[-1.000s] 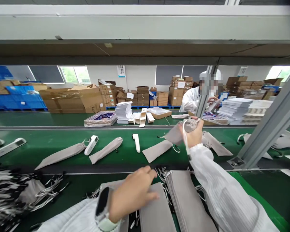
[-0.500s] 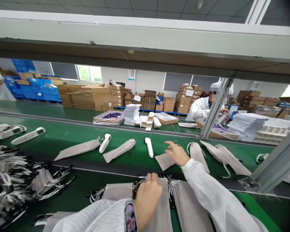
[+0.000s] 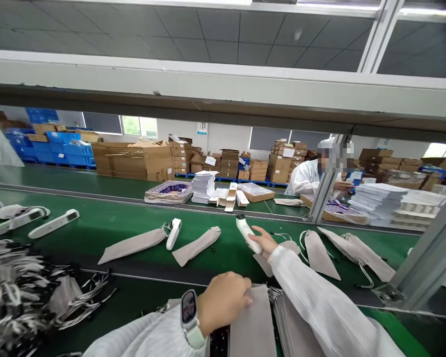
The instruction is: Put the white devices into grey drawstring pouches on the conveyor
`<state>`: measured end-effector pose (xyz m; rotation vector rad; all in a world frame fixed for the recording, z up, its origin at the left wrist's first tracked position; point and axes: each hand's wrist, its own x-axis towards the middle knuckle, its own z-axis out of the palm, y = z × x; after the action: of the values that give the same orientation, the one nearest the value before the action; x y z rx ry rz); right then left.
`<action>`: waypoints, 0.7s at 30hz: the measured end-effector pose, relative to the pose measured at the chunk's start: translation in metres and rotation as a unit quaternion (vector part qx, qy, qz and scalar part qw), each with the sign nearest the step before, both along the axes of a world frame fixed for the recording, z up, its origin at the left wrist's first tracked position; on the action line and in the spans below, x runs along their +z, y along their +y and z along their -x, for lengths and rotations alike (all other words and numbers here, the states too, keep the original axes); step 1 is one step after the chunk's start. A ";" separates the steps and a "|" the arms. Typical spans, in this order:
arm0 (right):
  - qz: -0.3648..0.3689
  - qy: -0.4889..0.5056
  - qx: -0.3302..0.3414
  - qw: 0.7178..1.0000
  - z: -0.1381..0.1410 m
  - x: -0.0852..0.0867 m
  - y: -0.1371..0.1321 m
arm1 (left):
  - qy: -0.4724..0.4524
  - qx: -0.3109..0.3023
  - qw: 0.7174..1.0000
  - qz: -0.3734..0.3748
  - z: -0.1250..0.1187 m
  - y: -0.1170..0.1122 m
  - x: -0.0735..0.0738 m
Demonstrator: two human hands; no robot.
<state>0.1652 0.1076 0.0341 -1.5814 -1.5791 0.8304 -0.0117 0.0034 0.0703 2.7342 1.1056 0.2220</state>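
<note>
My right hand (image 3: 265,243) grips a white handheld thermometer (image 3: 247,233) by its lower end, dark tip pointing away from me, over the green conveyor belt. Behind that hand lies a grey drawstring pouch (image 3: 263,265), partly covered. Lower down, my left hand (image 3: 226,300), with a watch (image 3: 188,307) on its wrist, has its fingers closed at the top of a flat grey pouch (image 3: 253,327). Beside it is a stack of grey pouches (image 3: 295,325). To the left on the belt sit a filled pouch (image 3: 196,245) and another white thermometer (image 3: 174,234).
A heap of pouches with white cords (image 3: 15,292) is at the left. A metal post (image 3: 423,258) stands on the right, and a shelf beam (image 3: 208,84) crosses above. Across the belt are white paper stacks (image 3: 203,187) and a co-worker in white (image 3: 305,178).
My right hand has taken hold of the thermometer and lifted it. My left hand is still at the pouches. The view has tilted up, and items on the belt have shifted right.
</note>
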 end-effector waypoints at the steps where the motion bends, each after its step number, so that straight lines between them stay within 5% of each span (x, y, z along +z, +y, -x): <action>1: -0.008 0.054 0.020 0.998 -0.006 0.009 -0.013 | -0.040 -0.019 0.999 0.023 0.002 0.001 0.005; 5: -0.056 0.357 0.137 0.922 -0.013 0.049 -0.069 | -0.151 -0.040 0.980 0.126 0.006 0.002 0.022; 10: -0.060 0.452 0.164 0.875 -0.001 0.069 -0.093 | -0.210 -0.070 0.959 0.176 0.003 -0.004 0.032; 16: -0.047 0.426 0.155 0.890 0.000 0.062 -0.089 | -0.303 -0.036 0.944 0.127 -0.004 -0.004 0.030; 21: -0.033 0.216 0.242 0.945 0.011 0.050 -0.092 | -0.357 0.013 0.932 0.064 -0.004 -0.001 0.027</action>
<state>0.1540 0.0159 0.0842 -0.8791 -1.6554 1.2712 -0.0073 0.0026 0.0970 2.2039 0.8883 1.0073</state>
